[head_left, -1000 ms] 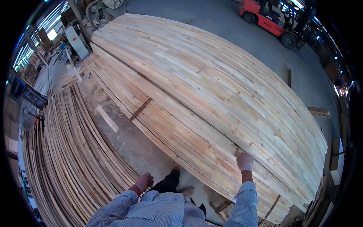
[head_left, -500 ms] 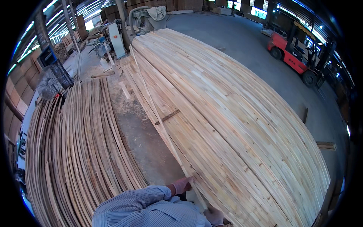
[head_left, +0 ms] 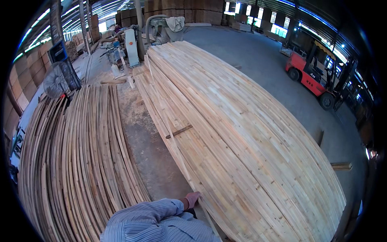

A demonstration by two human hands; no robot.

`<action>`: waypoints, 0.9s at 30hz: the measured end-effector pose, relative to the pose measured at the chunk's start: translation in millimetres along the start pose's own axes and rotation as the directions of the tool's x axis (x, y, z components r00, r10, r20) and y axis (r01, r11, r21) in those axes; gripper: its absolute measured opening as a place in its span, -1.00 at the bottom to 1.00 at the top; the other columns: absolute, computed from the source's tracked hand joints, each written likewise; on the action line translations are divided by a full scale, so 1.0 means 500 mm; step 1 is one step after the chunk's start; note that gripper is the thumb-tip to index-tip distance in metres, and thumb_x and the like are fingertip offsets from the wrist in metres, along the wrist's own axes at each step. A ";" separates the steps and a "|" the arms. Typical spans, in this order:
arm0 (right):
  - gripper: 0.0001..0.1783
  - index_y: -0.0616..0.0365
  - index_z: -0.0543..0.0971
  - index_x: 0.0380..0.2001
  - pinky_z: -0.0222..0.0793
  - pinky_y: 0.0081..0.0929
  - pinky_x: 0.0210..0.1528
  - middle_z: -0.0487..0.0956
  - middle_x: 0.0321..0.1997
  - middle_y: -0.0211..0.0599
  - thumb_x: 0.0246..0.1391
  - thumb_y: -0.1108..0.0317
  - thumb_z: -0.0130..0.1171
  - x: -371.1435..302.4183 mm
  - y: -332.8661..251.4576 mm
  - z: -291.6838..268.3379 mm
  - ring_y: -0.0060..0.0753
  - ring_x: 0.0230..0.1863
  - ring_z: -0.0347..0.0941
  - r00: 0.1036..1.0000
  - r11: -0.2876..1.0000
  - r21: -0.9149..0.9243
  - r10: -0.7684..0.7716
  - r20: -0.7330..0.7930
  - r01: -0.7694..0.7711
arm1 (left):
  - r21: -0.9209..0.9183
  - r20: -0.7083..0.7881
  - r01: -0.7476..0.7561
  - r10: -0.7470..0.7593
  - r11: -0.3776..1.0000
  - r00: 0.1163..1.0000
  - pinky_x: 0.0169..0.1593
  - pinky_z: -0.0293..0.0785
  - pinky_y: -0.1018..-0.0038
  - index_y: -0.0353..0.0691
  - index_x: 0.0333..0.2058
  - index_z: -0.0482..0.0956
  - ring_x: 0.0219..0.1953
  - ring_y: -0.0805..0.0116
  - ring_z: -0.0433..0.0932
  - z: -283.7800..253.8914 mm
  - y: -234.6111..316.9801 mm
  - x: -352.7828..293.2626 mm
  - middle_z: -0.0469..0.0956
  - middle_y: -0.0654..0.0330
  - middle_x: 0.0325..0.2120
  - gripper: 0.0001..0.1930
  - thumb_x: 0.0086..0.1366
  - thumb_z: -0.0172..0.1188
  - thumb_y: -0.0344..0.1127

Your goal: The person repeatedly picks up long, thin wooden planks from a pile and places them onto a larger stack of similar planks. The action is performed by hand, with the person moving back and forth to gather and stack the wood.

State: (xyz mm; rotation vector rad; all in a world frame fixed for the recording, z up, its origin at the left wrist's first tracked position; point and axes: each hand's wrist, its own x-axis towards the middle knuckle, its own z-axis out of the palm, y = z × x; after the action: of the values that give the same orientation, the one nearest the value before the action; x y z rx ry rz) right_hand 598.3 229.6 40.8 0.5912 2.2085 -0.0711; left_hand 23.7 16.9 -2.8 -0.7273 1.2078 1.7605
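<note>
In a pinkish glove, my left hand (head_left: 192,199) is closed around a long, thin wooden strip (head_left: 181,157). The strip runs away from me along the left edge of a broad bed of pale boards (head_left: 258,133), and its near end passes low beside my striped sleeve (head_left: 153,213). A short brown stick (head_left: 179,131) lies crosswise on the boards, meeting the strip at its left end. My right hand is out of the picture past the lower edge.
To the left lies a wide row of long, rough wooden strips (head_left: 86,149). A fan (head_left: 56,80) and machinery with a pale control box (head_left: 131,47) stand at the far left. A red forklift (head_left: 308,76) is parked at the far right. Sawdust covers part of the floor (head_left: 147,161).
My right hand has dropped out of view at the bottom. My left hand still grips the strip, which lies slightly differently along the boards. The whole view has shifted a little.
</note>
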 end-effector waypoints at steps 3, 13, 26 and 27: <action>-0.67 0.01 0.66 -0.11 0.59 -0.01 -0.13 0.65 -0.07 -0.16 0.27 0.20 -0.06 0.022 0.005 0.034 -0.05 -0.10 0.63 1.000 0.999 -0.048 0.025 0.014 -0.024 | 0.003 -0.018 -0.045 0.045 0.999 0.999 -0.40 0.59 0.23 -0.18 -0.37 0.58 -0.47 0.14 0.60 -0.016 -0.023 0.024 0.57 0.11 -0.49 -0.80 0.23 0.20 -0.17; -0.64 0.00 0.64 -0.11 0.56 0.03 -0.10 0.63 -0.01 -0.13 0.25 0.10 -0.04 0.166 -0.171 -0.211 0.03 -0.06 0.60 0.980 0.952 0.305 0.019 -0.200 0.044 | -0.072 -0.110 -0.118 0.110 0.990 0.988 -0.48 0.54 0.21 -0.24 -0.40 0.57 -0.50 0.11 0.59 -0.084 0.048 -0.041 0.58 0.05 -0.49 -0.80 0.22 0.19 -0.21; -0.59 -0.01 0.61 -0.11 0.52 0.09 -0.06 0.59 0.06 -0.09 0.23 -0.03 -0.02 0.199 -0.210 -0.265 0.13 0.00 0.55 0.981 0.931 0.358 -0.006 -0.192 0.075 | -0.005 -0.256 -0.177 0.170 0.984 0.952 -0.23 0.64 0.10 -0.11 -0.24 0.54 -0.35 0.15 0.63 -0.201 0.181 0.032 0.59 0.16 -0.41 -0.81 0.29 0.12 -0.16; -0.58 -0.01 0.61 -0.11 0.52 0.09 -0.05 0.59 0.06 -0.08 0.23 -0.04 -0.02 0.200 -0.204 -0.254 0.14 0.00 0.55 0.983 0.935 0.348 -0.012 -0.183 0.076 | -0.022 -0.254 -0.201 0.189 0.979 0.948 -0.23 0.64 0.10 -0.11 -0.24 0.54 -0.35 0.15 0.63 -0.206 0.195 0.033 0.59 0.16 -0.41 -0.81 0.30 0.12 -0.15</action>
State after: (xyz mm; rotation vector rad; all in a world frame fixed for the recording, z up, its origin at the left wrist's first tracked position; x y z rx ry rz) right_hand 408.2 209.0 35.1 0.7689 2.4019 -0.4652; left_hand -70.8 -89.9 -11.3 -0.9066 1.4538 1.9068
